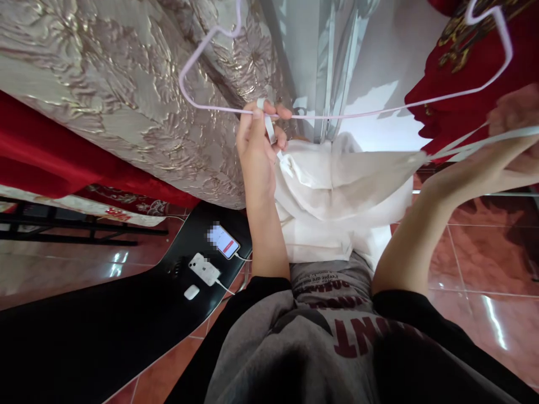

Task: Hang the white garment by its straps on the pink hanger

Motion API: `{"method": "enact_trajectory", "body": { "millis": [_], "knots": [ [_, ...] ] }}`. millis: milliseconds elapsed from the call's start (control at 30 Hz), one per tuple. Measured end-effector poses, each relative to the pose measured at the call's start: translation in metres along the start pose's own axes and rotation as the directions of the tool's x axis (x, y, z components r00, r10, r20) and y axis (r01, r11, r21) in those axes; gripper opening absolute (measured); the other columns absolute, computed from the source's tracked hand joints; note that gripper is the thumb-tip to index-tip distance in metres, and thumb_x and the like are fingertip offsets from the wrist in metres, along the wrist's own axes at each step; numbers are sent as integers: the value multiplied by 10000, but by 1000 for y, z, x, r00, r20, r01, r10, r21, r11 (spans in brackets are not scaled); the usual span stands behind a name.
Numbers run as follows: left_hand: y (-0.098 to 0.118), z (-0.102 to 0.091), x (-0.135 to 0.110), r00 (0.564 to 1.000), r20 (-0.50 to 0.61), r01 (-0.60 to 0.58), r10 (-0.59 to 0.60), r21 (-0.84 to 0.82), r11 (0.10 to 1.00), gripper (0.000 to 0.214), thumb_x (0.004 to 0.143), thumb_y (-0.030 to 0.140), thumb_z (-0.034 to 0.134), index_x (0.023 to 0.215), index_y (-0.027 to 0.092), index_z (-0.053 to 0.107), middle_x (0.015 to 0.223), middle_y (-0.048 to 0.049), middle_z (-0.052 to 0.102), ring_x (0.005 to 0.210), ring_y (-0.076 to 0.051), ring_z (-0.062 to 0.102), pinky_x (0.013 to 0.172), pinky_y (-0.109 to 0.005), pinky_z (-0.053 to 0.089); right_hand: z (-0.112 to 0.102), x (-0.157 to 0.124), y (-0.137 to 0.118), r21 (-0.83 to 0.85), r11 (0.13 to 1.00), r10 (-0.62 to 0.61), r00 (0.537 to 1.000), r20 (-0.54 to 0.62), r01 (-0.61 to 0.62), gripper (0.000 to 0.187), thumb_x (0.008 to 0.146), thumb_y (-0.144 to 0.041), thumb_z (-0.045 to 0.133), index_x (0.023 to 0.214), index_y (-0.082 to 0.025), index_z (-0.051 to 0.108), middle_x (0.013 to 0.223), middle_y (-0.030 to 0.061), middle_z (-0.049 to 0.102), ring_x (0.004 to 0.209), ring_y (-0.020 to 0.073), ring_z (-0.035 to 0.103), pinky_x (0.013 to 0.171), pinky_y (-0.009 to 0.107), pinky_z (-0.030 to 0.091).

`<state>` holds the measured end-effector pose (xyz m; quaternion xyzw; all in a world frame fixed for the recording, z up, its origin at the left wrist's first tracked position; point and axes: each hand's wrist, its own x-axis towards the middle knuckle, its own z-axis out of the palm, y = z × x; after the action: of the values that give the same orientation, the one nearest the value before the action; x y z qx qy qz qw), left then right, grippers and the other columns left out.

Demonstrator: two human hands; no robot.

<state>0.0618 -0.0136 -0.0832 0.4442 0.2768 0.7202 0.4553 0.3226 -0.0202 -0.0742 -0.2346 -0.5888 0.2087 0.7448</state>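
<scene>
A thin lilac clothes hanger (357,114) stretches across the upper middle, its bottom bar level with my hands. My left hand (256,140) is closed, pinching a white strap of a white garment (337,196) against the hanger bar. The garment hangs bunched between my forearms, in front of my chest. My right hand (505,146) is at the right edge, blurred, fingers curled round the garment's other white straps (471,143), which are pulled taut just below the hanger's right end.
A silver-gold embossed curtain (126,84) fills the upper left, with red fabric (50,151) beside it. A black surface (105,314) at lower left carries two phones (223,240) on cables and a small white case (191,292). Red embroidered cloth (463,56) hangs upper right. The floor has glossy red tiles (484,269).
</scene>
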Motion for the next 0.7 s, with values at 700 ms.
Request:
{"method": "enact_trajectory", "body": {
  "millis": [700],
  "knots": [
    [26, -69, 9, 781, -158, -415, 604, 591, 691, 350, 745, 250, 619, 1090, 193, 621, 1206, -54, 587, 988, -222, 601, 707, -327, 526, 73, -12, 10, -594, 804, 247, 925, 289, -29, 291, 818, -523, 497, 982, -314, 615, 1005, -1, 596, 994, 148, 543, 965, 371, 418]
  ]
}}
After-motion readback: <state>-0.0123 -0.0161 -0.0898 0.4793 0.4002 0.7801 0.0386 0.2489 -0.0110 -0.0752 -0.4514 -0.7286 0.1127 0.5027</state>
